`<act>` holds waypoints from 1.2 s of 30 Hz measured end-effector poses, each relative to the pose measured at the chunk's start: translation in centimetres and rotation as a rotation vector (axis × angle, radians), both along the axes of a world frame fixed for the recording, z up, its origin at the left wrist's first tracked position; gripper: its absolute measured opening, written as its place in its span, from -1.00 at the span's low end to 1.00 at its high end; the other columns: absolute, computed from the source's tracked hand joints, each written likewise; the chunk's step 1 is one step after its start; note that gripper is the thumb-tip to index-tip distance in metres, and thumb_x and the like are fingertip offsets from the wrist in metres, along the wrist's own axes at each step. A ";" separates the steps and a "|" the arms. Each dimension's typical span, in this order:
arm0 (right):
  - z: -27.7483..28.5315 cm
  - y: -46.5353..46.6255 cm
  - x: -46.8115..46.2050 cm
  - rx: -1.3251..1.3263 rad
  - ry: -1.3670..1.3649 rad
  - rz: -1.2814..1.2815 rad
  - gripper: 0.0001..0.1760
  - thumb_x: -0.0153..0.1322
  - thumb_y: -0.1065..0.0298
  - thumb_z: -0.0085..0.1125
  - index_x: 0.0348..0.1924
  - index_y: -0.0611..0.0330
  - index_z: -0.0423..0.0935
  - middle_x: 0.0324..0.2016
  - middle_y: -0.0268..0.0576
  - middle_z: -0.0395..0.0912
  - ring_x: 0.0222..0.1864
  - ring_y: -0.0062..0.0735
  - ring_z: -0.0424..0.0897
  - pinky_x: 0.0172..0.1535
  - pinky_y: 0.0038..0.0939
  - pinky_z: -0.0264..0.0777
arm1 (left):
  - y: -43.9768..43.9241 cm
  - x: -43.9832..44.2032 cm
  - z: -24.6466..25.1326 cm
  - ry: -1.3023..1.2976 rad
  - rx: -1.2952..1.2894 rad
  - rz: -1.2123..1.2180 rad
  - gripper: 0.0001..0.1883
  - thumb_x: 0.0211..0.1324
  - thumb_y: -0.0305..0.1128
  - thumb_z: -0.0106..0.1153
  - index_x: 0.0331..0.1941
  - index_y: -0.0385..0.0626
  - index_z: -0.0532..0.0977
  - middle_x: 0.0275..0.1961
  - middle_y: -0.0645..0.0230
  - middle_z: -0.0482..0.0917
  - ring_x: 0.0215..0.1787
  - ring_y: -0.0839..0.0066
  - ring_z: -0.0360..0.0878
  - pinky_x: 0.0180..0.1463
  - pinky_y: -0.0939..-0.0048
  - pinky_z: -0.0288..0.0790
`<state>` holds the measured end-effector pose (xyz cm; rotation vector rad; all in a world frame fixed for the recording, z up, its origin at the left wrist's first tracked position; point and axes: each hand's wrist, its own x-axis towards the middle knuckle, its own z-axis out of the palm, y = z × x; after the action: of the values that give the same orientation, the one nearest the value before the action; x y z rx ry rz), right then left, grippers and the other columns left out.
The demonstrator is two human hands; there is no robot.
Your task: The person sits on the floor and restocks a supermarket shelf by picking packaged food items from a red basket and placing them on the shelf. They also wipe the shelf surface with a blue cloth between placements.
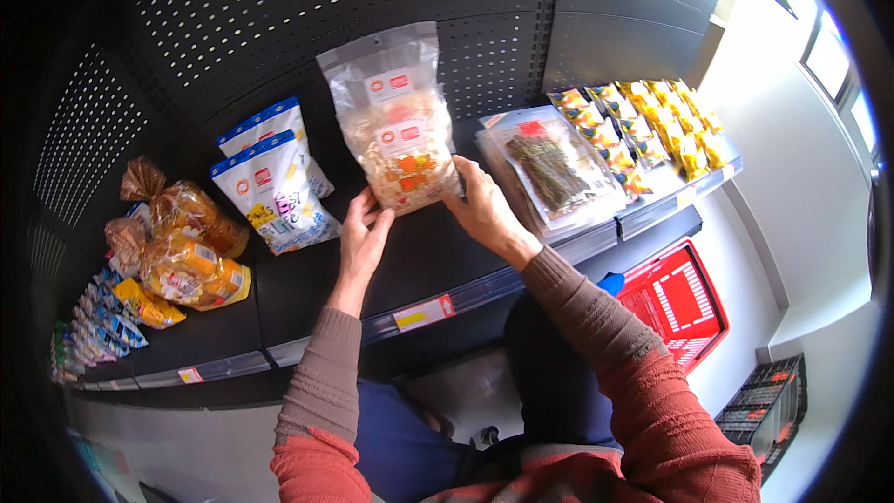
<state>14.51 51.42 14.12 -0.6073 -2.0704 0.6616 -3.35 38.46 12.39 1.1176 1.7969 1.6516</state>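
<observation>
A clear plastic bag of pale flaky food point(412, 147) stands upright on the black shelf, with what looks like another such bag right behind it. My left hand point(367, 230) touches its lower left corner, thumb and fingers around the edge. My right hand point(485, 206) holds the lower right side between thumb and fingers. Left of the bags, two white snack bags with blue tops point(272, 195) stand one before the other. To the right lies a stack of flat clear packs with dark dried food point(552, 175).
Wrapped bread packs point(195, 265) and small snack bags point(105, 321) stand at the left. Rows of small yellow packets point(674, 126) lie at the right. The shelf's front edge point(482, 290) carries price tags. A red basket point(677, 300) and a black crate point(765, 398) are below right.
</observation>
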 end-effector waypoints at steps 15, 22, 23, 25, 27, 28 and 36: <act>2.7 4.0 22.0 -0.141 0.096 -0.345 -0.63 0.49 0.48 0.11 0.17 0.24 0.48 0.03 0.02 0.60 0.08 -0.22 0.61 0.06 -0.32 0.51 | -1.6 8.4 3.9 -0.226 -0.205 -0.452 -0.68 0.41 -0.26 0.08 0.08 -0.20 0.50 -0.05 0.26 0.67 -0.12 0.57 0.66 -0.11 0.54 0.53; 0.6 9.0 21.9 -0.279 -0.042 -0.262 -0.62 0.54 0.31 0.10 0.18 0.26 0.45 0.04 0.01 0.62 0.04 -0.26 0.62 0.08 -0.32 0.51 | 4.5 13.5 3.8 -0.382 -0.092 -0.478 -0.47 0.39 -0.23 0.10 0.31 -0.27 0.30 0.22 0.14 0.52 0.09 0.49 0.57 0.02 0.47 0.52; 0.6 9.6 21.7 -0.287 -0.060 -0.246 -0.62 0.53 0.31 0.11 0.17 0.27 0.46 0.02 0.01 0.63 0.03 -0.27 0.63 0.07 -0.33 0.51 | 5.4 14.1 3.8 -0.388 -0.074 -0.465 -0.46 0.38 -0.22 0.11 0.31 -0.28 0.30 0.22 0.14 0.51 0.09 0.49 0.57 0.02 0.47 0.52; 0.4 10.6 20.7 -0.356 -0.067 -0.272 -0.60 0.49 0.29 0.19 0.13 0.30 0.49 -0.12 -0.02 0.66 -0.10 -0.34 0.64 0.00 -0.37 0.52 | 7.0 14.8 3.7 -0.399 -0.093 -0.419 -0.46 0.38 -0.22 0.12 0.30 -0.29 0.30 0.16 0.19 0.54 0.07 0.49 0.58 -0.01 0.46 0.52; 0.4 11.5 20.0 -0.372 -0.083 -0.279 -0.58 0.46 0.28 0.23 0.12 0.32 0.49 -0.17 -0.03 0.65 -0.18 -0.37 0.63 -0.06 -0.39 0.52 | 8.2 15.0 3.4 -0.442 -0.134 -0.392 -0.50 0.40 -0.22 0.10 0.28 -0.26 0.31 0.15 0.22 0.54 0.07 0.50 0.56 0.01 0.44 0.49; 0.3 11.6 19.6 -0.336 -0.038 -0.294 -0.58 0.42 0.27 0.28 0.05 0.36 0.54 -0.28 -0.10 0.65 -0.31 -0.44 0.60 -0.18 -0.45 0.50 | 8.7 15.2 3.2 -0.481 -0.147 -0.352 -0.56 0.39 -0.23 0.12 0.23 -0.21 0.38 0.03 0.29 0.59 0.00 0.54 0.58 -0.03 0.45 0.50; 3.2 8.5 20.5 -0.564 0.098 -0.069 -0.59 0.40 0.17 0.28 -0.09 0.38 0.62 -0.38 -0.23 0.65 -0.37 -0.55 0.58 -0.31 -0.48 0.47 | 8.4 15.8 2.9 -0.453 -0.141 -0.346 -0.67 0.36 -0.32 0.13 0.14 -0.18 0.49 -0.14 0.48 0.62 -0.14 0.69 0.57 -0.09 0.56 0.48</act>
<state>34.96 59.94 17.27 -0.9333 -1.7577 1.2234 12.41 46.91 15.25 0.8480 1.3244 1.4079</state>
